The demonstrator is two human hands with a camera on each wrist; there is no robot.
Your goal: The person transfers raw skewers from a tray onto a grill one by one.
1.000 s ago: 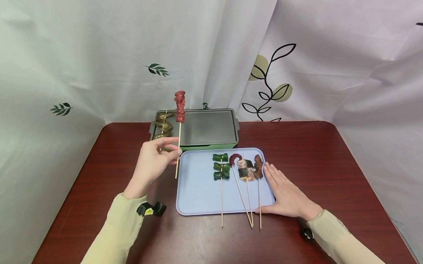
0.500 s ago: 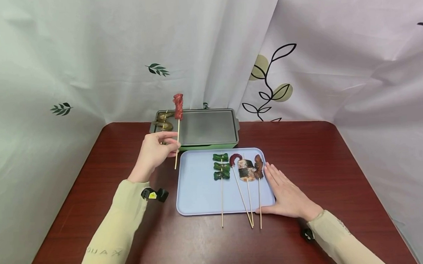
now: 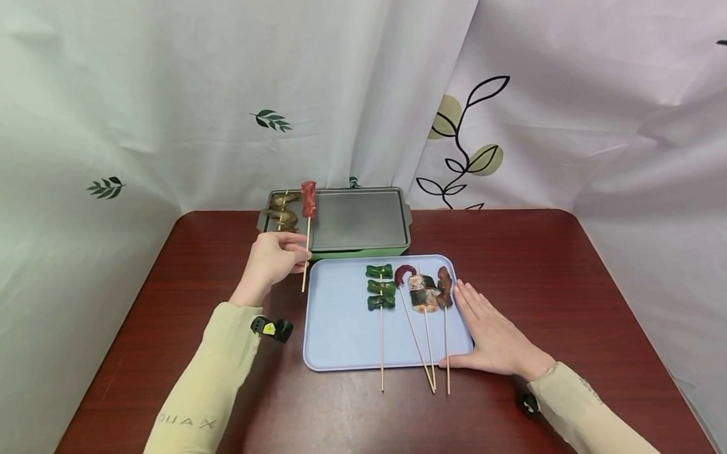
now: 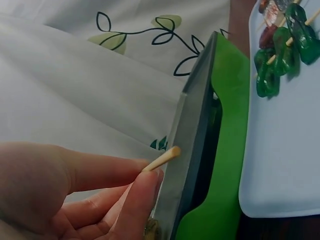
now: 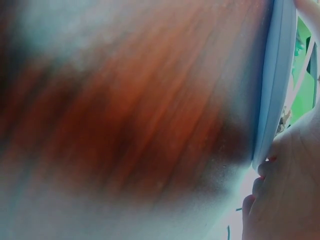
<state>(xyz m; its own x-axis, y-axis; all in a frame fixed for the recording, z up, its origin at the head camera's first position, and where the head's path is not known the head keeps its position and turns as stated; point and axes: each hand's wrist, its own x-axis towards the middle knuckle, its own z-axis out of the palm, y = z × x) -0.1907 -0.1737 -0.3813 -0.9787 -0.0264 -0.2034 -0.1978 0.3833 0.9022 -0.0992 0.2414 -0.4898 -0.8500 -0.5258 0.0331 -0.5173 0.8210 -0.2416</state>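
Between the thumb and fingers of my left hand (image 3: 272,262) is the stick of a red meat skewer (image 3: 309,201), its meat tilted up over the left part of a grill pan (image 3: 363,217). In the left wrist view, the stick's blunt end (image 4: 173,152) pokes out of the pinch. My right hand (image 3: 493,335) rests against the right edge of a light blue tray (image 3: 337,321), fingers straight and thumb near the front corner. On that tray lie a green pepper skewer (image 3: 380,286), a dark red curled tentacle-like skewer (image 3: 404,273), a fish-slice skewer (image 3: 424,293) and a brown meat skewer (image 3: 444,288).
A shrimp skewer (image 3: 284,218) lies at the pan's left side, partly hidden by my left hand. The pan sits in a green base (image 4: 231,125) directly behind the tray. Skewer sticks overhang the tray's front edge. A white curtain (image 3: 214,92) hangs behind the reddish-brown table (image 3: 508,248).
My left hand has moved forward and slightly right, and the red meat has come down from above the pan's back edge to lower over its left part. The right hand has stayed still.
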